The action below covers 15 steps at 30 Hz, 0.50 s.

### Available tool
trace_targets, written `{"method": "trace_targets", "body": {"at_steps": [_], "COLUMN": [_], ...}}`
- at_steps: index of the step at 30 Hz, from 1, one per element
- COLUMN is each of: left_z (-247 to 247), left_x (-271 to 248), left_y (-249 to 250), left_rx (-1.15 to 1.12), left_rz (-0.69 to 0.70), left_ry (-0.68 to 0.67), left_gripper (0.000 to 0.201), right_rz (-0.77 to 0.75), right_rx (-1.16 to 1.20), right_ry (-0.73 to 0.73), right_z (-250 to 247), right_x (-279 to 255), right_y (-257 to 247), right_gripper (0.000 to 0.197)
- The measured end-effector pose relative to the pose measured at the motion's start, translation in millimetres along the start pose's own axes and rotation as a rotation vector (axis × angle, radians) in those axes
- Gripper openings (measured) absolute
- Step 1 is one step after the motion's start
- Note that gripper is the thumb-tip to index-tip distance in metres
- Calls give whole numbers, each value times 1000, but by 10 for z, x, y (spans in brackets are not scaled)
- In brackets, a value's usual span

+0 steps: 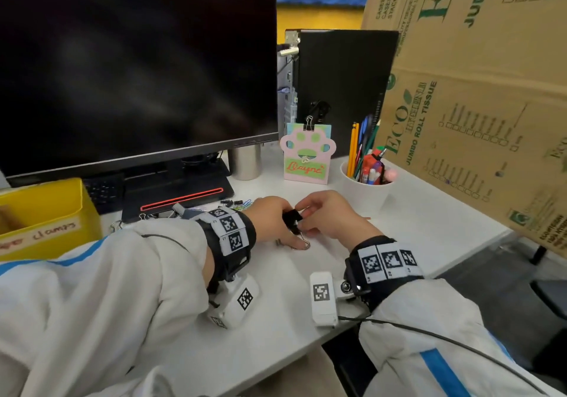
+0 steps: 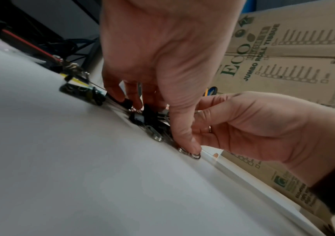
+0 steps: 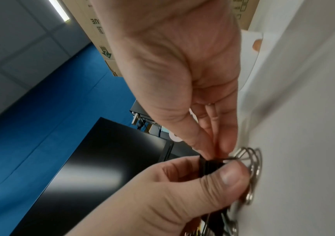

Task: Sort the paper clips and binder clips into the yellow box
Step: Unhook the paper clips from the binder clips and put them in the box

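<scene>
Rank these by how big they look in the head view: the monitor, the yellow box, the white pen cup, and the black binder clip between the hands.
1. monitor
2. yellow box, partly cut off by the frame edge and a sleeve
3. white pen cup
4. black binder clip, smallest, partly covered by the left hand and right hand

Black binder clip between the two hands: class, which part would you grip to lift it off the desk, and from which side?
Grip the black binder clip by its black body, from above: its wire handles trail down onto the white desk, leaving the body raised and free.
</scene>
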State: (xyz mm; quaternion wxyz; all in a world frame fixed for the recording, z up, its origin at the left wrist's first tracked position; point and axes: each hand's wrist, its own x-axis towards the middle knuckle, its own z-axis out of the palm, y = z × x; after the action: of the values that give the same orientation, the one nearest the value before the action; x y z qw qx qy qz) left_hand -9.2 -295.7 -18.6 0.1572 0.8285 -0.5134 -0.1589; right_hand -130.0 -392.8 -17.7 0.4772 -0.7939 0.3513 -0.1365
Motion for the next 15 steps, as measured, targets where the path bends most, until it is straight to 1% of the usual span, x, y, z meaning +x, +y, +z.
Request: {"method": "trace_targets", "body": {"at_steps": [3,5,7,9,11,13,15], "left_z": [-3,-19,-22,-24,-41,-73,-107], "left_x": [-27,-49,-61,-65,-80,-103,-129], "left_y": [-101,-147,-185,-219,-252,-283,-320], "left_rx": [-107,-139,-172,-211,-241,-292,-371], "left_rz": [-31,-27,-3,26,29,25,21], "left_ry": [14,39,81,122,185,249,306], "left_gripper": [65,68,60,51,48,49,55], "right_rz": [16,27,33,18,-37,-84,-90], "right_rx": [96,75,14,39,108,208,288], "right_ry": [14,1,-26,-54,-30,34,63], "right_z": [98,141,155,164,169,163,160], "right_x": [18,14,-5,-17,-9,0,-7], "right_y": [-27,-45,-52,-57,-57,-63,-74], "right_gripper": [35,35,35,26,14,7,7]}}
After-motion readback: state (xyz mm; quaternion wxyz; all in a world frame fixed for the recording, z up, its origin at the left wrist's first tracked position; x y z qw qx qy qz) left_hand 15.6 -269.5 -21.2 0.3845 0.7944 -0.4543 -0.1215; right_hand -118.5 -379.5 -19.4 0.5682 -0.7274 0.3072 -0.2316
